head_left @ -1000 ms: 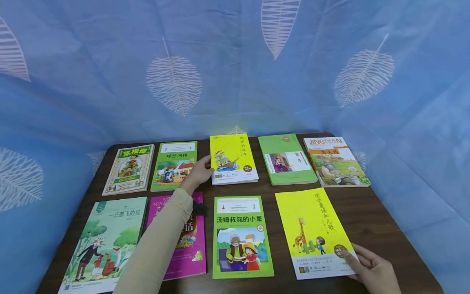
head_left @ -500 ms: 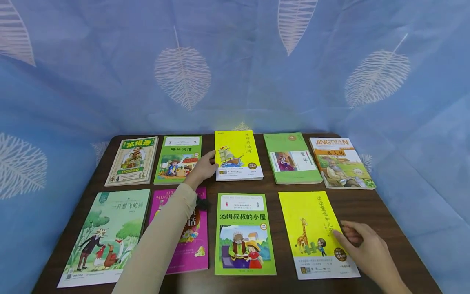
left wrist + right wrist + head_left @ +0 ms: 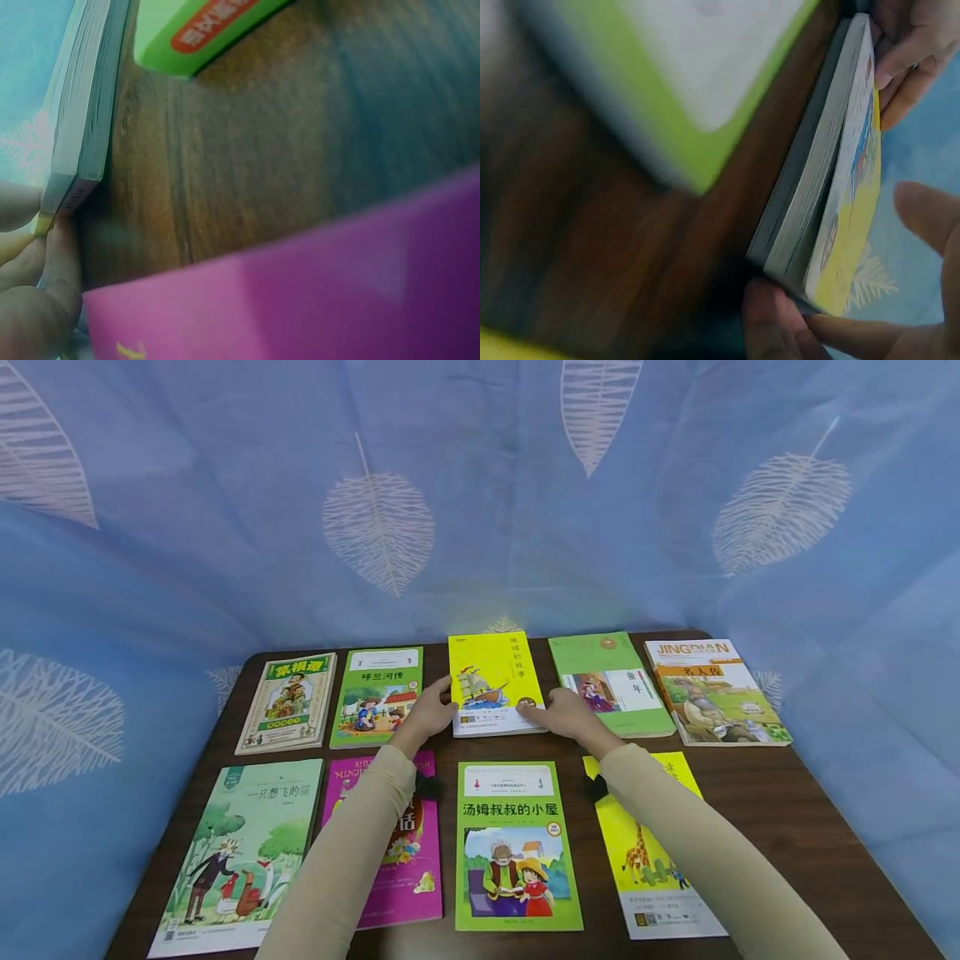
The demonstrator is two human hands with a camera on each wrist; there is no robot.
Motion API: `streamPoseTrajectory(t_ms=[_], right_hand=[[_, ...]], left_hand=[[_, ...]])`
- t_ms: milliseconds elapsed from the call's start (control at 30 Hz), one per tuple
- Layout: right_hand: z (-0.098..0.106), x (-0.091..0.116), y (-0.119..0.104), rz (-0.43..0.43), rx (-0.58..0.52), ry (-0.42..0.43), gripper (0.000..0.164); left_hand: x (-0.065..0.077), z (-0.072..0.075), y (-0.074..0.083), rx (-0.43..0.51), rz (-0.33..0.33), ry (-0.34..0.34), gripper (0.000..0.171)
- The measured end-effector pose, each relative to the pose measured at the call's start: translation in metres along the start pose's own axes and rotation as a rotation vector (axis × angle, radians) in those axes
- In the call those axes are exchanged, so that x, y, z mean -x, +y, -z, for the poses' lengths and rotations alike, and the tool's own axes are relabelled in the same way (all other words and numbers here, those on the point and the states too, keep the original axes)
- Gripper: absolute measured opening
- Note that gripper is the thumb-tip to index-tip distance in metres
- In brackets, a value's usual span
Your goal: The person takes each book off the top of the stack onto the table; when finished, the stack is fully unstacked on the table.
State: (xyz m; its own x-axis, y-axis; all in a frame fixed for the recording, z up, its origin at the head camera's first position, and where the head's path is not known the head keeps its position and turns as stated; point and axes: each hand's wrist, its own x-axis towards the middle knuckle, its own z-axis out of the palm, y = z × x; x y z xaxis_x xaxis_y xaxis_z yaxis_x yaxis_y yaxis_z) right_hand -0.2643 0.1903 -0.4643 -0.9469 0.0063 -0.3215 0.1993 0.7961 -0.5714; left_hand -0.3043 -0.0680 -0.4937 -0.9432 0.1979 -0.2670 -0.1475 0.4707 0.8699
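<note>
A yellow book with a sailing ship on its cover (image 3: 487, 689) lies in the middle of the back row. My left hand (image 3: 429, 714) grips its left edge; in the left wrist view, fingers (image 3: 60, 259) and thumb close around the yellow corner. At the lower right corner is my right hand (image 3: 567, 714), thumb over the cover. In the right wrist view its fingertips (image 3: 769, 311) meet the book's lower corner, and the thumb stands above the cover. The edge of the book (image 3: 817, 172) shows two layers with a narrow gap between them.
Beside it lie a green book with a farm picture (image 3: 378, 702) and a thicker green book (image 3: 611, 689). The front row has a green book (image 3: 517, 843), a magenta book (image 3: 405, 885) and a yellow giraffe book (image 3: 652, 893) under my right sleeve. A blue curtain (image 3: 525, 543) hangs behind.
My right hand has let go of the giraffe book and moved up and left to the ship book. The left hand has stayed at the ship book's left edge.
</note>
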Motion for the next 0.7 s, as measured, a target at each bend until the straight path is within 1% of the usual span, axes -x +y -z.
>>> streamPoseTrajectory(t_ms=[67, 167, 300, 367, 567, 700], right_hand=[[-0.007, -0.011, -0.007, -0.058, -0.017, 0.004, 0.073], [-0.013, -0.021, -0.012, -0.1, -0.04, 0.022, 0.071], [-0.014, -0.024, -0.014, -0.085, -0.073, 0.055, 0.068], [-0.014, -0.025, -0.013, -0.072, -0.093, 0.073, 0.064], [-0.012, -0.031, -0.005, -0.064, -0.098, 0.141, 0.047], [-0.01, -0.032, 0.0, -0.059, -0.111, 0.163, 0.044]], left_hand=[[0.0, -0.002, -0.001, 0.004, 0.001, -0.001, 0.066], [0.0, -0.003, -0.002, -0.01, -0.005, 0.004, 0.067], [0.0, -0.004, 0.0, -0.043, -0.014, 0.007, 0.067], [0.0, -0.004, 0.002, -0.047, -0.016, 0.005, 0.067], [0.001, -0.004, 0.004, -0.075, 0.006, 0.005, 0.066], [0.001, -0.004, 0.005, -0.109, 0.023, 0.004, 0.067]])
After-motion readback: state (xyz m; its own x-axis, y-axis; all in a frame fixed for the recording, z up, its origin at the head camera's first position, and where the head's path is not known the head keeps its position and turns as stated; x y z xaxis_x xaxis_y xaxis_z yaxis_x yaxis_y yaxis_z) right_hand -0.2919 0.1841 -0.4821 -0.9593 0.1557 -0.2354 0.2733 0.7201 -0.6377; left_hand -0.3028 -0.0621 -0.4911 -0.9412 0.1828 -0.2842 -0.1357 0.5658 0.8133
